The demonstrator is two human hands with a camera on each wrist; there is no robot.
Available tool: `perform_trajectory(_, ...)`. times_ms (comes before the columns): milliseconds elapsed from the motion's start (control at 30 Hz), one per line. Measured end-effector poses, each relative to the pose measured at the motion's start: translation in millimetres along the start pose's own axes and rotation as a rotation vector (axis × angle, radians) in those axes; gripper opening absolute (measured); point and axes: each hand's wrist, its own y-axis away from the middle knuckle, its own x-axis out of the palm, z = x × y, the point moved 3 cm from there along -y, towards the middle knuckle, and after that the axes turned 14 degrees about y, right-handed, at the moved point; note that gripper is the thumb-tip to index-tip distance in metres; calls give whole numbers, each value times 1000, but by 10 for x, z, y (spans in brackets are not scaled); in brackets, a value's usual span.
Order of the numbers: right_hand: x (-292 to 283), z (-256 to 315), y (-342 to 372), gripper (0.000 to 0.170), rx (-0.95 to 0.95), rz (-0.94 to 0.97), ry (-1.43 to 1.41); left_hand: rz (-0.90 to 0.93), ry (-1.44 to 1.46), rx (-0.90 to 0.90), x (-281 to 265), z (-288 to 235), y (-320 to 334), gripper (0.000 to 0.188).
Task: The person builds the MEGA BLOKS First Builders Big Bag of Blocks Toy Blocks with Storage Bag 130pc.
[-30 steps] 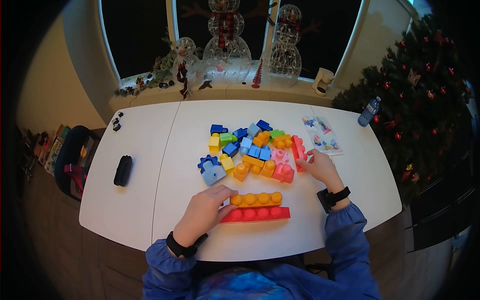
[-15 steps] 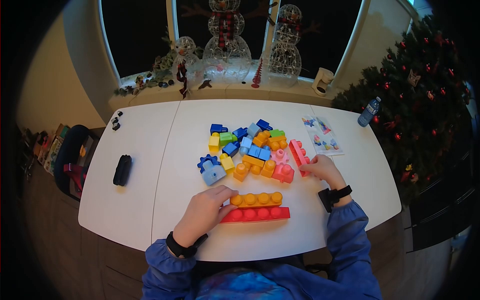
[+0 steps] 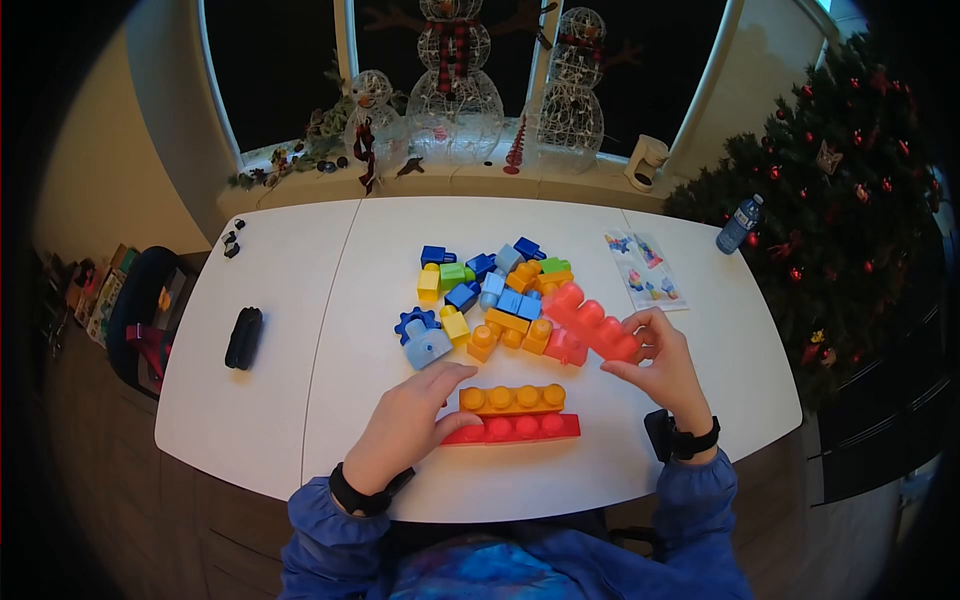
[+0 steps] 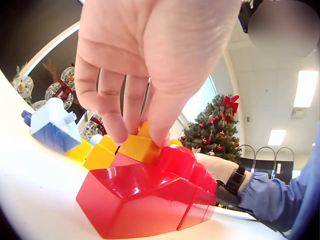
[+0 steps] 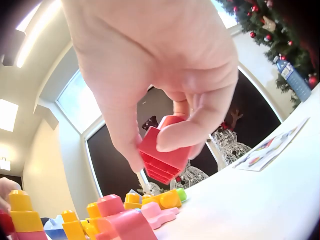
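White table (image 3: 250, 430), right hand (image 3: 672, 372) round raised red block (image 3: 592, 322).

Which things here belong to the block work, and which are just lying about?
Block work:
- red block in the right hand
- long orange block and long red block by the left hand
- loose coloured blocks
- picture sheet, probably

Lying about:
- black case
- bottle
- small dark items
- snowmen, tree: decoration
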Motion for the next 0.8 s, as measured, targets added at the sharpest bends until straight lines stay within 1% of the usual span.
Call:
perform_trajectory(33,53,25,59,47,-111,38,-13,-24,43,-32,-28,-50,-3,48)
perform_trajectory(100,112,301,150,46,-242,123,0,-69,129,-96,-90,-146,-11,57)
perform_trajectory(167,173,459,220,45,-333,215,51,-60,121,27,-111,-186,-16,57)
perform_trajectory(200,200,519,247,45,-337,243,55,-57,117,89,-125,-198,-10,57)
perform_trajectory(300,301,632,307,43,-346,324,72,16,60,236,-109,-149,25,49)
perform_trajectory(400,392,624,343,41,-392,298,115,49,89,144,-99,-156,66,41)
perform_trajectory(500,447,598,371,40,-414,279,100,58,82,123,-89,-141,91,37)
perform_trajectory(600,460,579,403,37,-404,303,104,71,59,149,-71,-135,114,32)
perform_trajectory(700,464,545,428,30,-371,312,71,72,25,154,-44,-96,133,30)
perform_trajectory(800,426,578,457,23,-332,268,58,63,23,152,-39,-93,135,29)
